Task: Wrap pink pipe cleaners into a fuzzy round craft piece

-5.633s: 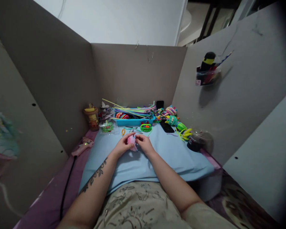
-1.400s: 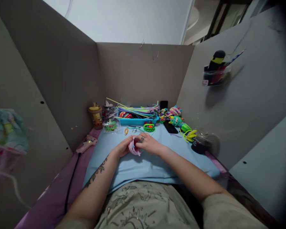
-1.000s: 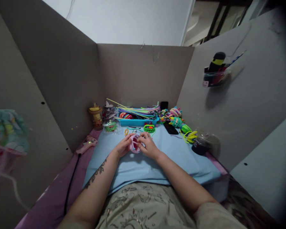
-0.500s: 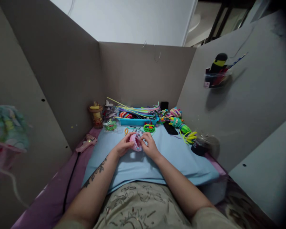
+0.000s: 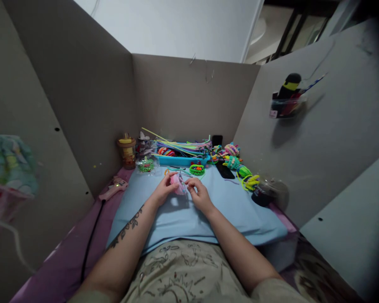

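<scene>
A small pink fuzzy piece point(image 5: 178, 184), round and hollow like a cup, is held above the blue cloth point(image 5: 183, 223). My left hand point(image 5: 164, 189) grips it from the left, thumb in front and fingers behind. At its right edge is my right hand point(image 5: 199, 195), thumb and index finger pinched together. Whatever lies between those fingertips is too small to make out. Just beyond the hands sits a green fuzzy ring with an orange bit point(image 5: 197, 169).
A blue tray point(image 5: 183, 161) of pipe cleaners stands at the back, with a tumbler point(image 5: 126, 152) to its left. A pink glue gun point(image 5: 113, 189) lies left. On the right are a black phone point(image 5: 225, 170), colourful fuzzy pieces point(image 5: 232, 162) and a dark cup point(image 5: 262, 195).
The pink piece has turned, so its outer side shows more and its opening faces right. My right hand has shifted slightly away to the right.
</scene>
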`<action>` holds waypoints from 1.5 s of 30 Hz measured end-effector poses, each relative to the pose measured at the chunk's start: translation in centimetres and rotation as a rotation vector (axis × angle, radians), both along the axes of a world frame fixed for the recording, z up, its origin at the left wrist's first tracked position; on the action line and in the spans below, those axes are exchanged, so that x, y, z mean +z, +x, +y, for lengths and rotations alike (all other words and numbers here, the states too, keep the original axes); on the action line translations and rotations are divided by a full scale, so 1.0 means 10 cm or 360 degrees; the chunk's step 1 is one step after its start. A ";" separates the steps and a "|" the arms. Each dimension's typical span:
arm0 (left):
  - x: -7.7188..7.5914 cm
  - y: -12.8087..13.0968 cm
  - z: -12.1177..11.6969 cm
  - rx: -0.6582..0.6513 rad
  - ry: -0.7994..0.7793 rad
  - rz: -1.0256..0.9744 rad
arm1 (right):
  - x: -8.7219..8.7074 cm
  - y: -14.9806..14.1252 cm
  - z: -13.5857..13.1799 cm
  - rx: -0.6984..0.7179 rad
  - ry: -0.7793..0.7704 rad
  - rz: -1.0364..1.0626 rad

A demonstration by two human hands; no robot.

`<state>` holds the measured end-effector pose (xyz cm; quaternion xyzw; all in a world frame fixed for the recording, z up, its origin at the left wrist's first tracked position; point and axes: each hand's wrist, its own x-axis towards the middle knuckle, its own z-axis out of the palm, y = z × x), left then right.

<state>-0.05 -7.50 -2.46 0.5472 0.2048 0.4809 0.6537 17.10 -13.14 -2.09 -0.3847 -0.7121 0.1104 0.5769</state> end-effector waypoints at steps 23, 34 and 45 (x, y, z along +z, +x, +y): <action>0.03 0.00 -0.03 -0.0059 -0.0018 0.0015 | 0.12 -0.16 0.12 -0.0025 -0.0325 0.0078; -0.12 0.05 0.05 0.0382 0.0584 0.0475 | -0.12 -0.10 0.19 0.0428 -0.0909 0.0755; -0.05 0.02 -0.06 0.0759 0.1062 0.0609 | -0.12 -0.18 0.10 -0.0244 -0.0216 -0.0145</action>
